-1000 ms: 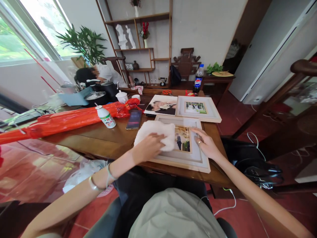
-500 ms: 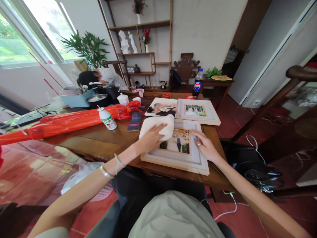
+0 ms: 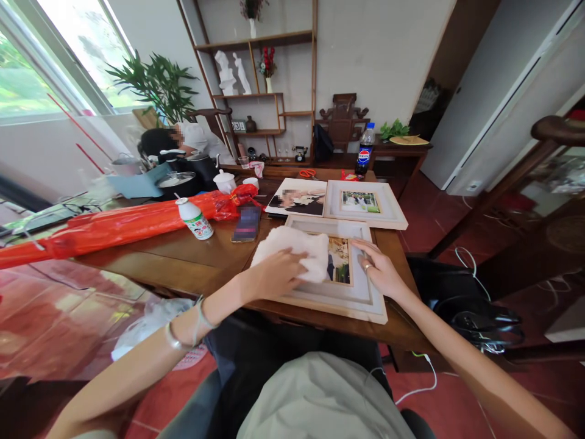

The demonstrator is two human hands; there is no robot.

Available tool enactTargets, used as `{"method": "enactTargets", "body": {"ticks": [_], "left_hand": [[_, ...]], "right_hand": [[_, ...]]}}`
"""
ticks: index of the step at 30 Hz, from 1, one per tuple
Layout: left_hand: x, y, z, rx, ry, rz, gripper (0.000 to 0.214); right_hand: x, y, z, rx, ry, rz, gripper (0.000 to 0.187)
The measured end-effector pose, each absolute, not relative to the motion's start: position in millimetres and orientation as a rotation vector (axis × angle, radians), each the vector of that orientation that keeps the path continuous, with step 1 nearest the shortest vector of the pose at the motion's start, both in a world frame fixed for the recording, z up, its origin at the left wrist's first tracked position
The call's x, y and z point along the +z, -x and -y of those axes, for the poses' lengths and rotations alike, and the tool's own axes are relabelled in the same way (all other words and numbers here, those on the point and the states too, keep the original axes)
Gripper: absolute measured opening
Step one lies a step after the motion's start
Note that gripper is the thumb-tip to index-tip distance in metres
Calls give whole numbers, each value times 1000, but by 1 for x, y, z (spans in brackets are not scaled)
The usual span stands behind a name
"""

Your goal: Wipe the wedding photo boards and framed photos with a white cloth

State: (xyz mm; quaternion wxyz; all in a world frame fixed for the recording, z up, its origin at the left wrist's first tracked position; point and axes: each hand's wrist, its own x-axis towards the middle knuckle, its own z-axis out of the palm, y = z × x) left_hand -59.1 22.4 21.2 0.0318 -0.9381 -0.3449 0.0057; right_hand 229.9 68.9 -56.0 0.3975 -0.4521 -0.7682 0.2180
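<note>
Pressed down on a fluffy white cloth (image 3: 311,253), my left hand (image 3: 274,274) keeps it against a light-wood picture frame (image 3: 338,308) that lies flat on the table. The cloth covers the left part of the small photo (image 3: 340,262) in the frame's middle. My right hand (image 3: 379,268) rests on the frame's right side, fingers stretched out over the inner border and nothing in them. Behind this frame lie a second framed picture (image 3: 393,204) and a larger photo panel (image 3: 299,195) side by side.
On the wooden table (image 3: 205,256) to the left are a phone (image 3: 245,224), a white bottle (image 3: 195,219) and a long red plastic-wrapped bundle (image 3: 114,225). A cola bottle (image 3: 364,152) and orange scissors (image 3: 308,173) stand farther back. Another person (image 3: 201,140) is at the far left.
My left hand has slid the cloth down and toward me across the glass; it now lies spread wider and hides more of the photo's left part. My right hand stays put.
</note>
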Motion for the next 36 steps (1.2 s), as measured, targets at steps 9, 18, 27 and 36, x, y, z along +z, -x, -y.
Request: {"method": "enactTargets", "body": {"ticks": [9,18,27,36], "left_hand": [[34,54,49,-61,2965,949,17],[-2,52,-81,-17,2602,1102,21],[3,41,-88,-60,2739,1058,28],[33,29,38,-65,2980,730,21]], "right_hand": [[-54,-230,-69,552,1142,1959,50],[-59,-233,-71,568,1099,1943,49],[-59,-233,-71,557,1103,1956,50],[-57,-231,-70,530,1127,1966,50]]}}
